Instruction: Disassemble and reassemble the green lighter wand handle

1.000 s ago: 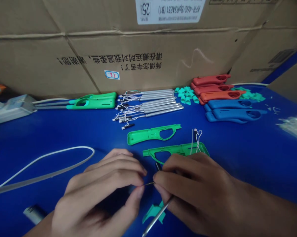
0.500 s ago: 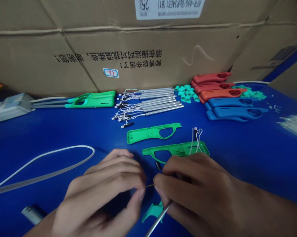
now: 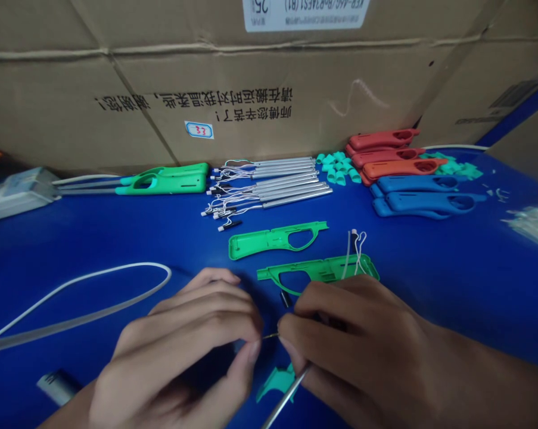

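the left hand (image 3: 179, 345), at the lower left of the frame, is pinching one end of a thin wire (image 3: 271, 335) between thumb and forefinger, its other fingers curling close together. the right hand (image 3: 362, 333), at the lower right, is pinching the wire's other end, so the short bare stretch is spanning the gap at the lower centre, probably being held straight by the two grips. the right hand is also holding a metal rod (image 3: 286, 399), which is slanting to the bottom edge, likely tucked under the fingers so the fingertips are staying free for the fine pinch. a black piece (image 3: 285, 299) is showing just beyond those fingertips; whether it is being held, i cannot tell.

a teal piece (image 3: 271, 384) is lying partly behind the rod. at the centre, two green shell halves (image 3: 255, 244) are lying with hollow sides up, perhaps so their insides are staying reachable; white leads (image 3: 359, 253) are resting over the nearer one. farther up, silver tubes (image 3: 291, 182), teal caps (image 3: 335, 168), red handles (image 3: 385, 140) and blue handles (image 3: 429, 202) are lying grouped by kind, seemingly for easy picking.
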The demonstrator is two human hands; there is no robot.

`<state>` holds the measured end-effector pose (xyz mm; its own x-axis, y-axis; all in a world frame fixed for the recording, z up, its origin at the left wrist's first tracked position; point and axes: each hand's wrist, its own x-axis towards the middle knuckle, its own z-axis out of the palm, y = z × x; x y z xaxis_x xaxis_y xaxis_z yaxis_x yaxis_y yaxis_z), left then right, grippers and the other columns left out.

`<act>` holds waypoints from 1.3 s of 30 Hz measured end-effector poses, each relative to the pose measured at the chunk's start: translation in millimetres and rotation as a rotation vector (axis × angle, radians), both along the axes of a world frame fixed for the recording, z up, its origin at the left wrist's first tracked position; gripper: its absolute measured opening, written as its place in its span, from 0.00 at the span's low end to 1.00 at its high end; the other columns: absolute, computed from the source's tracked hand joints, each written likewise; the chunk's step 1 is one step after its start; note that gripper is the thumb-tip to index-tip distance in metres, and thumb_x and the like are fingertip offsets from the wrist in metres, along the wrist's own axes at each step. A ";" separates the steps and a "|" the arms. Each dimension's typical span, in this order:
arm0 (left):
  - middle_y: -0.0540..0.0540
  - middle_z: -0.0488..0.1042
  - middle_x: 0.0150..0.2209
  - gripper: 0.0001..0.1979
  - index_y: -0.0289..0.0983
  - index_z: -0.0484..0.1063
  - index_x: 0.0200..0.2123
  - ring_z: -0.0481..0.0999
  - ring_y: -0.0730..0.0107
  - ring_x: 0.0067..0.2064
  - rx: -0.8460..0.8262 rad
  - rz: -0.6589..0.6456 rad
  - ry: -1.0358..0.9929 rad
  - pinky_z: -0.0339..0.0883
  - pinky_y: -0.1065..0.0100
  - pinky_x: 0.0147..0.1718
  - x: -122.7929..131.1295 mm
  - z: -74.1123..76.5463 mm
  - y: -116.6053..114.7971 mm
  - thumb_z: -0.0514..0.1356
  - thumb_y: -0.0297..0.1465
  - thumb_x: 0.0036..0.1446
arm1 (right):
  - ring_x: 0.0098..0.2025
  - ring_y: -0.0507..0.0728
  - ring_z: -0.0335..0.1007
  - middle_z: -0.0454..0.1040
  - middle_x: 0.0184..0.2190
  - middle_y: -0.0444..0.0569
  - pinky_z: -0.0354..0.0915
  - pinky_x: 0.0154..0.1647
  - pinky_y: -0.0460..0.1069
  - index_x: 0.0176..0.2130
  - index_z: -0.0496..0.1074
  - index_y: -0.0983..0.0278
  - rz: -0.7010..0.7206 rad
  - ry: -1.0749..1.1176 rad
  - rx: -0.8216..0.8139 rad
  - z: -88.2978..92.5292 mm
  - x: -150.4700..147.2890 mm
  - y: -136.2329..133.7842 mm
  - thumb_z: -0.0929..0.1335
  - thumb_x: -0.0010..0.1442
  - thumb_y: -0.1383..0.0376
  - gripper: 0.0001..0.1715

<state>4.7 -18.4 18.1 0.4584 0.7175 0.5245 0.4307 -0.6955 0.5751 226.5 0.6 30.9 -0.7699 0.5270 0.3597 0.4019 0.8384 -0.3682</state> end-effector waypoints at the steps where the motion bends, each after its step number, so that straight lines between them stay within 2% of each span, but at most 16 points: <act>1: 0.52 0.78 0.31 0.10 0.37 0.74 0.34 0.79 0.73 0.34 -0.003 -0.004 -0.001 0.72 0.64 0.53 0.0 0.0 -0.1 0.62 0.17 0.52 | 0.27 0.51 0.68 0.71 0.28 0.45 0.70 0.30 0.48 0.31 0.74 0.65 0.000 -0.001 0.000 0.0 0.5 0.0 0.61 0.67 0.70 0.17; 33: 0.55 0.76 0.31 0.09 0.39 0.72 0.35 0.77 0.76 0.33 -0.068 -0.007 0.003 0.71 0.64 0.53 2.8 0.8 -1.0 0.61 0.19 0.54 | 0.27 0.51 0.68 0.71 0.27 0.45 0.69 0.30 0.48 0.31 0.75 0.65 0.026 -0.013 -0.030 0.9 0.0 -0.4 0.61 0.67 0.70 0.17; 39: 0.53 0.77 0.31 0.10 0.38 0.72 0.35 0.78 0.74 0.34 -0.068 -0.026 0.019 0.71 0.62 0.53 0.3 0.0 -0.8 0.61 0.18 0.53 | 0.27 0.51 0.67 0.70 0.27 0.44 0.68 0.30 0.48 0.30 0.74 0.65 0.014 -0.019 -0.009 0.8 -0.1 0.6 0.60 0.67 0.71 0.18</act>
<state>4.9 -19.2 18.1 0.4867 0.7393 0.4654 0.4247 -0.6658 0.6134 226.4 1.2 31.6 -0.7840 0.5190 0.3406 0.3967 0.8409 -0.3681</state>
